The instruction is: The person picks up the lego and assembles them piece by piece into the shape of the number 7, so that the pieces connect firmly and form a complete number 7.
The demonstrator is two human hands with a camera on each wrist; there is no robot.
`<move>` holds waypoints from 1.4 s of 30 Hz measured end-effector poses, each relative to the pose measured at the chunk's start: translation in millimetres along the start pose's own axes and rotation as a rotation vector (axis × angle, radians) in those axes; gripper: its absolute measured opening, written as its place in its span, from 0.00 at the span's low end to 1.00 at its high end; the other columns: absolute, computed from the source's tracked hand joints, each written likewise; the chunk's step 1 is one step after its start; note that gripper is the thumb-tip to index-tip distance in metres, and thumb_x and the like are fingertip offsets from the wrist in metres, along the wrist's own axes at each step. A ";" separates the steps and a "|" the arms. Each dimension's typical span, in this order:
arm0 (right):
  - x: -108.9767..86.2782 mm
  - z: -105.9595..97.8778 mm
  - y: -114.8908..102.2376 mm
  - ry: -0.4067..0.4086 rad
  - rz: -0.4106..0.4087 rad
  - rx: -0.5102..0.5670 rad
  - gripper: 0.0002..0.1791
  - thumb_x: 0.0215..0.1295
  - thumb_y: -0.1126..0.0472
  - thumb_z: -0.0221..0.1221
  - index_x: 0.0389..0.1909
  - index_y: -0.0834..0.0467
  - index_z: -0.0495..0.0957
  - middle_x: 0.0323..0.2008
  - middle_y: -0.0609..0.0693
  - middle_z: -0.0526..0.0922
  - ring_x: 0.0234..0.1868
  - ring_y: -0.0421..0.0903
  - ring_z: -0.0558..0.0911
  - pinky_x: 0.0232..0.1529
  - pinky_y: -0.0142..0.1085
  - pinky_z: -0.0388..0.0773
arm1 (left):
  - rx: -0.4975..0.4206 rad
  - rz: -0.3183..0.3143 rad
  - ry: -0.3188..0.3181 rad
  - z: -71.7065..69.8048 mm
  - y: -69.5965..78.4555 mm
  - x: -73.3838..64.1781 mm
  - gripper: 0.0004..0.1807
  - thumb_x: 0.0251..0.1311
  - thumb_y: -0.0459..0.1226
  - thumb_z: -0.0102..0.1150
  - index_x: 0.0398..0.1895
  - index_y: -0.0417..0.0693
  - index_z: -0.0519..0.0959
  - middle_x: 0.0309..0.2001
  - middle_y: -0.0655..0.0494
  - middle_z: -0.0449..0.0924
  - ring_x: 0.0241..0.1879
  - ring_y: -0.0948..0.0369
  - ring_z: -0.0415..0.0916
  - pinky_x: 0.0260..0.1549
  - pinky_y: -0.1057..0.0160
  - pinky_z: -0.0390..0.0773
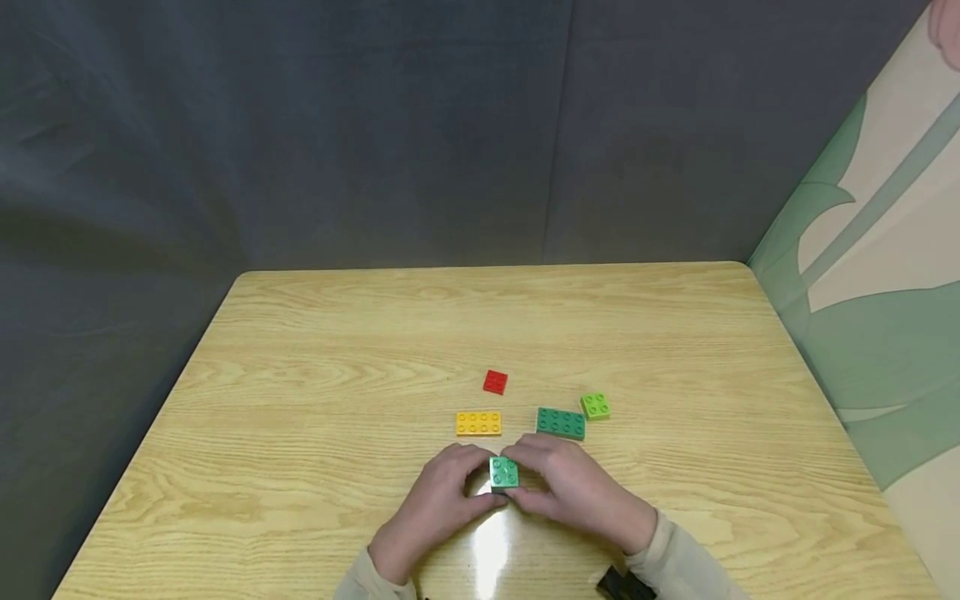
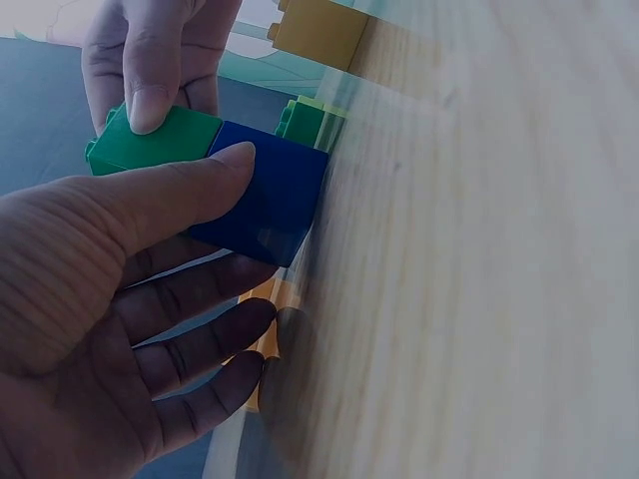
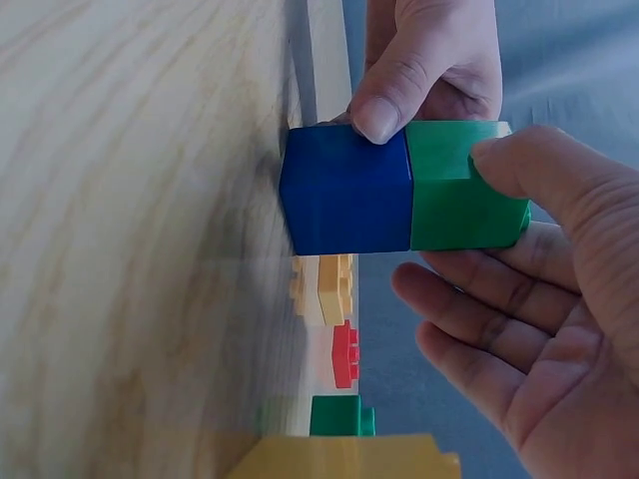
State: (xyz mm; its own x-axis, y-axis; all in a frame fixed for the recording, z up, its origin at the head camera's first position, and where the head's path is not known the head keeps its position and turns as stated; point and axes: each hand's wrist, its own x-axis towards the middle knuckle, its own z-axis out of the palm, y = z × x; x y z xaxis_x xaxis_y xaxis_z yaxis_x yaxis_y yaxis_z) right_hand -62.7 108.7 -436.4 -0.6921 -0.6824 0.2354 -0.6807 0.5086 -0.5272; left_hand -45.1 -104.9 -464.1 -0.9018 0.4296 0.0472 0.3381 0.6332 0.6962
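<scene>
A green two-by-two brick (image 1: 504, 472) sits on top of a blue brick (image 3: 347, 190), the two pressed together as an upright stack on the table. My left hand (image 1: 450, 487) pinches the blue brick, its thumb on the side near the seam. With thumb and fingers my right hand (image 1: 573, 483) holds the green brick above it. In the head view the blue brick is almost wholly hidden below the green one. Just beyond the hands lie a yellow two-by-four brick (image 1: 478, 423) and a dark green two-by-four brick (image 1: 560, 423).
Farther back lies a small red brick (image 1: 495, 382). A lime green brick (image 1: 596, 406) stands by the dark green one's right end. Another yellow block (image 3: 344, 459) shows low in the right wrist view. A black object (image 1: 626, 585) is by the right sleeve on the wooden table (image 1: 300, 375).
</scene>
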 end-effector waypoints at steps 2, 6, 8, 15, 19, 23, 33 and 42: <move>0.0 -0.1 0.0 0.000 -0.002 0.002 0.18 0.58 0.55 0.68 0.48 0.57 0.81 0.39 0.42 0.81 0.42 0.40 0.80 0.46 0.35 0.79 | -0.004 0.001 0.000 -0.1 0.1 0.1 0.20 0.51 0.48 0.73 0.48 0.58 0.82 0.44 0.71 0.80 0.46 0.67 0.74 0.48 0.62 0.75; 0.3 -0.4 0.1 -0.001 -0.005 0.010 0.18 0.57 0.56 0.68 0.48 0.57 0.81 0.39 0.43 0.82 0.42 0.40 0.80 0.47 0.35 0.79 | -0.002 0.006 0.007 -0.2 0.1 0.6 0.20 0.51 0.48 0.73 0.47 0.58 0.82 0.44 0.72 0.80 0.46 0.67 0.74 0.48 0.62 0.75; 0.5 -0.4 0.2 -0.001 -0.007 0.013 0.18 0.57 0.56 0.68 0.47 0.57 0.81 0.39 0.42 0.82 0.42 0.40 0.80 0.46 0.35 0.79 | 0.003 0.010 0.012 -0.2 0.1 0.8 0.20 0.50 0.48 0.73 0.47 0.58 0.82 0.44 0.72 0.81 0.45 0.67 0.74 0.48 0.62 0.75; 0.7 -0.2 0.2 0.017 -0.033 -0.009 0.18 0.56 0.56 0.69 0.46 0.58 0.81 0.37 0.42 0.81 0.40 0.40 0.80 0.45 0.34 0.79 | 0.008 0.010 0.019 -0.3 1.0 0.4 0.19 0.50 0.48 0.73 0.46 0.58 0.82 0.44 0.72 0.80 0.45 0.68 0.74 0.48 0.63 0.75; 0.5 -0.1 -0.6 0.021 -0.037 -0.014 0.17 0.56 0.57 0.69 0.46 0.58 0.81 0.36 0.42 0.80 0.38 0.40 0.79 0.43 0.33 0.79 | 0.004 0.007 0.011 -0.4 1.0 0.9 0.20 0.50 0.48 0.73 0.47 0.59 0.82 0.44 0.72 0.80 0.45 0.68 0.74 0.48 0.64 0.75; 0.5 -0.5 -2.0 0.015 -0.029 -0.028 0.18 0.56 0.57 0.68 0.47 0.57 0.81 0.37 0.42 0.80 0.38 0.39 0.79 0.43 0.33 0.79 | -0.005 -0.002 -0.001 -0.4 0.5 0.9 0.20 0.50 0.49 0.73 0.47 0.59 0.82 0.44 0.73 0.80 0.46 0.68 0.74 0.49 0.63 0.75; 0.6 -2.1 -4.9 0.004 -0.016 -0.078 0.20 0.57 0.55 0.68 0.48 0.58 0.81 0.38 0.44 0.81 0.40 0.39 0.79 0.44 0.35 0.80 | 0.002 0.013 0.018 0.3 -0.3 0.8 0.21 0.50 0.48 0.73 0.47 0.59 0.82 0.44 0.73 0.80 0.46 0.68 0.74 0.49 0.63 0.75; -0.9 -0.8 -3.3 0.019 -0.024 -0.062 0.20 0.57 0.55 0.68 0.49 0.59 0.81 0.40 0.45 0.82 0.42 0.41 0.80 0.46 0.36 0.80 | -0.007 0.009 0.015 0.4 -1.0 -0.3 0.21 0.50 0.50 0.73 0.47 0.59 0.81 0.44 0.73 0.79 0.46 0.68 0.73 0.49 0.63 0.75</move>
State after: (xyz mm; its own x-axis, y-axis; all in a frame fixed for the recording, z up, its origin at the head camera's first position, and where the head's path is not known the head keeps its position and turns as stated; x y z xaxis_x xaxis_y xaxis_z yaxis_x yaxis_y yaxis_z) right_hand -60.0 108.1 -434.3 -0.6791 -0.6852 0.2631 -0.7105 0.5237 -0.4700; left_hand -45.1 -105.4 -465.2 -0.9028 0.4253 0.0644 0.3443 0.6248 0.7008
